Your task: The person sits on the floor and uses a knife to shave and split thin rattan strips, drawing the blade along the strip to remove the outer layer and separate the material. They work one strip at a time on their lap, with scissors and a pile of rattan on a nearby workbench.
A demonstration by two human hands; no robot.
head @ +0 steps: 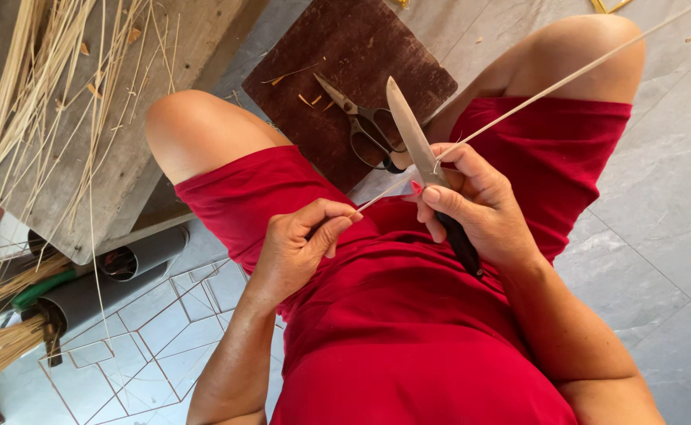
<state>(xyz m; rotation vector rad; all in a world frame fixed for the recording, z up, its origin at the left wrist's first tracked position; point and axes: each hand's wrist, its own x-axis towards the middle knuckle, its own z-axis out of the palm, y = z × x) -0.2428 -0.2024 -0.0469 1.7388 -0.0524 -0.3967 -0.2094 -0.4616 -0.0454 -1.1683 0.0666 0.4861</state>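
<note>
While you sat with your knees apart, a thin pale reed strip [534,98] ran slantwise across your lap, from your left hand up past your right knee toward the upper right. Your right hand [471,205] was closed around the dark handle of a knife [412,134], whose pale blade pointed up and away from you, with the strip passing between your thumb and the blade's flat, touching the blade. Your left hand [302,244] was curled shut, pinching the strip's near end between thumb and forefinger just left of the knife hand. Beyond the knife's tip lay a pair of scissors [365,126], jaws closed, on a dark brown board [345,47] that rested on the grey tiled floor [660,173] between your knees. Far left of the knife, a weathered wooden plank [125,157] carried a loose bundle of dry straw stalks [38,86]. Below that plank, two grey pipes [137,256] lay on the floor, well apart from the knife.
</note>
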